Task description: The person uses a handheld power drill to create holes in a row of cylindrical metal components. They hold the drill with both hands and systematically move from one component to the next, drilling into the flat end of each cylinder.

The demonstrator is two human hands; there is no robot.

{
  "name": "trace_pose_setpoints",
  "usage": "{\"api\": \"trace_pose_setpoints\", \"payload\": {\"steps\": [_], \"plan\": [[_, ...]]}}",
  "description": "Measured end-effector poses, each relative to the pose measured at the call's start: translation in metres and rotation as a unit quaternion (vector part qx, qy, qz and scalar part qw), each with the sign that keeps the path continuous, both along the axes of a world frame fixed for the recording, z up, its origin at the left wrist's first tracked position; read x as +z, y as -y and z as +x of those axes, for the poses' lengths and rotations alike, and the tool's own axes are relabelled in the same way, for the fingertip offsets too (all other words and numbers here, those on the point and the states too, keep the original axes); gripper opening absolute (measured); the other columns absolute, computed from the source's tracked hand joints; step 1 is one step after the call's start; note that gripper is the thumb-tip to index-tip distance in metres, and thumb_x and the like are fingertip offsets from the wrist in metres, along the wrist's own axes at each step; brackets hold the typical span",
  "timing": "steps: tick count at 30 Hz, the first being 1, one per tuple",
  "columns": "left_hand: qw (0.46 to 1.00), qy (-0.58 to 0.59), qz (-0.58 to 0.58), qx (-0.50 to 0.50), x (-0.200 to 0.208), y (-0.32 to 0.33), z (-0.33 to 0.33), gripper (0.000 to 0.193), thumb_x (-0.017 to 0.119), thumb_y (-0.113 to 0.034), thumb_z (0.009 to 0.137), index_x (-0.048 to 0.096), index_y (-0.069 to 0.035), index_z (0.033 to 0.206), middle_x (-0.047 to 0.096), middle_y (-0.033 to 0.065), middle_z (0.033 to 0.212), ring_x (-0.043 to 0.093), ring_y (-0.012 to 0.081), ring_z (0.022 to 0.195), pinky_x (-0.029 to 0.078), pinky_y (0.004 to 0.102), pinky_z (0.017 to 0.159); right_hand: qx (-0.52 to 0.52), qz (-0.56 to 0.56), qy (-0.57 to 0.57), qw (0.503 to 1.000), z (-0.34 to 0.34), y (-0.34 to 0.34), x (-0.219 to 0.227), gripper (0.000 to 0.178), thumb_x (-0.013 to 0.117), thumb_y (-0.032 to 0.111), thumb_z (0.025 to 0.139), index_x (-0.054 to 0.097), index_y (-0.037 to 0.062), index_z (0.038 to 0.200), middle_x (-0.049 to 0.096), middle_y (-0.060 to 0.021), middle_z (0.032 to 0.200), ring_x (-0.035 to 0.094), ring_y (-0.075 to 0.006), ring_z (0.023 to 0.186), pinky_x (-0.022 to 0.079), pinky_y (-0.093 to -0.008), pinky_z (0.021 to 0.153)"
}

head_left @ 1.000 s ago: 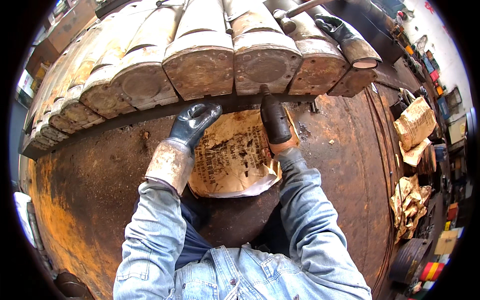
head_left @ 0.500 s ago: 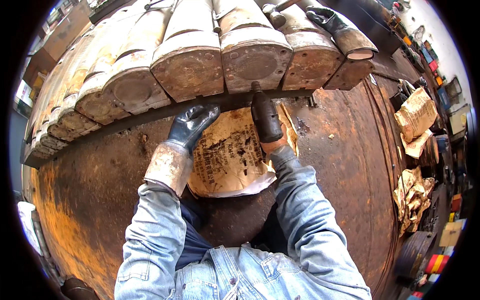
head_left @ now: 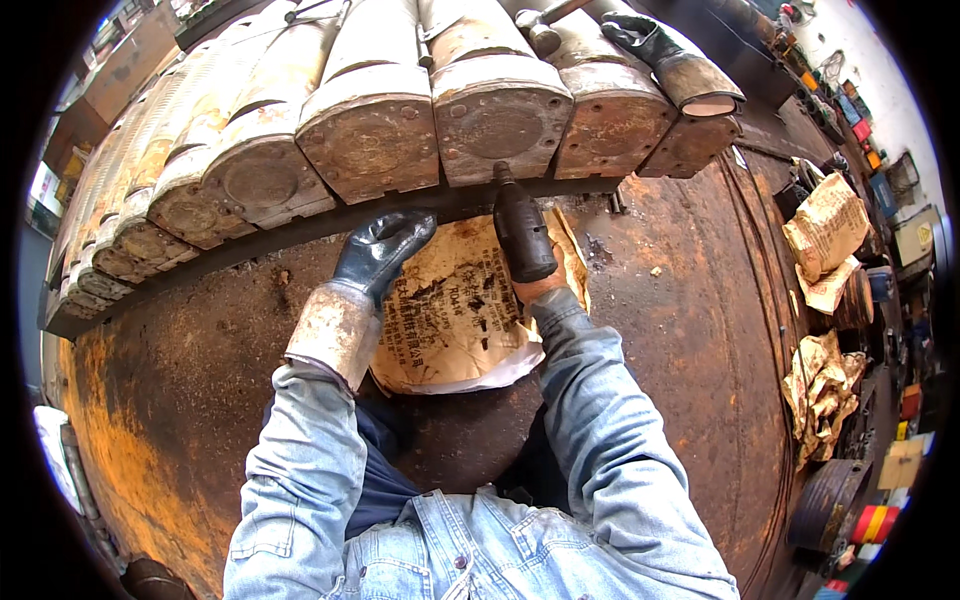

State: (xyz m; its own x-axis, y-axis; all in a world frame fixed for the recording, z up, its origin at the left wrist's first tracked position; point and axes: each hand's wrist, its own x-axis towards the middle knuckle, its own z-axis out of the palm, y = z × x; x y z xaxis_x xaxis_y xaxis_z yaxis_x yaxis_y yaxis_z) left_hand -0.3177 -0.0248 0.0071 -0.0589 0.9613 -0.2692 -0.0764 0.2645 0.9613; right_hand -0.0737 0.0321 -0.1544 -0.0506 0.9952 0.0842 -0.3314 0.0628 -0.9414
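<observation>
My right hand (head_left: 543, 285), bare and mostly hidden, is wrapped round a dark, bottle-shaped power tool (head_left: 523, 238), probably an air grinder. The tool's narrow tip reaches the lower edge of a rusty metal block (head_left: 503, 130) with a rounded top, one of several in a row. My left hand (head_left: 385, 248) wears a black rubber glove with a stained cuff. Its fingers are curled closed just below the neighbouring block (head_left: 368, 145); what they hold, if anything, is hidden. Beneath both hands lies a torn, printed brown paper sack (head_left: 435, 330).
A loose black glove (head_left: 690, 75) and a hammer (head_left: 543, 36) rest on top of the blocks. At the right, crumpled brown paper (head_left: 825, 395) and another paper sack (head_left: 828, 228) lie by assorted gear. The rusty metal surface (head_left: 680, 330) spreads beneath.
The whole view has shifted slightly, so things sit a little further left. Both hands and the tool keep nearly the same place against the blocks.
</observation>
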Motion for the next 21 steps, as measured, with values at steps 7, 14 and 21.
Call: {"api": "trace_pose_setpoints", "payload": {"steps": [7, 14, 21], "plan": [[0.999, 0.046, 0.027, 0.000, -0.011, 0.002, -0.005, 0.030, 0.081, -0.020, 0.085, 0.072, -0.007, 0.111, 0.072, 0.0036, 0.108, 0.064, 0.0138, 0.102, 0.050, 0.0306, 0.091, 0.018, -0.170, -0.357, 0.918, -0.014, 0.009, 0.022, 0.020, 0.059, 0.014, 0.097, 0.065, 0.0047, 0.114, 0.069, -0.0026, 0.094, 0.066, -0.0129, 0.075, 0.058, -0.0284, 0.066], [1.000, -0.020, -0.010, 0.019, 0.009, 0.005, -0.004, 0.030, 0.078, -0.016, 0.087, 0.070, -0.004, 0.114, 0.072, 0.0061, 0.108, 0.066, 0.0136, 0.101, 0.053, 0.0268, 0.089, 0.034, -0.209, -0.342, 0.915, -0.004, 0.006, 0.031, 0.017, 0.060, 0.013, 0.097, 0.067, 0.0034, 0.110, 0.072, -0.0055, 0.096, 0.068, -0.0137, 0.076, 0.058, -0.0270, 0.066], [0.999, 0.033, 0.029, 0.000, -0.013, -0.003, -0.008, 0.030, 0.080, -0.017, 0.085, 0.071, -0.006, 0.112, 0.072, 0.0050, 0.108, 0.065, 0.0131, 0.102, 0.052, 0.0288, 0.092, 0.046, -0.243, -0.396, 0.884, 0.014, -0.007, 0.026, 0.021, 0.066, 0.017, 0.094, 0.066, 0.0020, 0.109, 0.072, -0.0058, 0.093, 0.069, -0.0138, 0.074, 0.059, -0.0267, 0.065]]}}
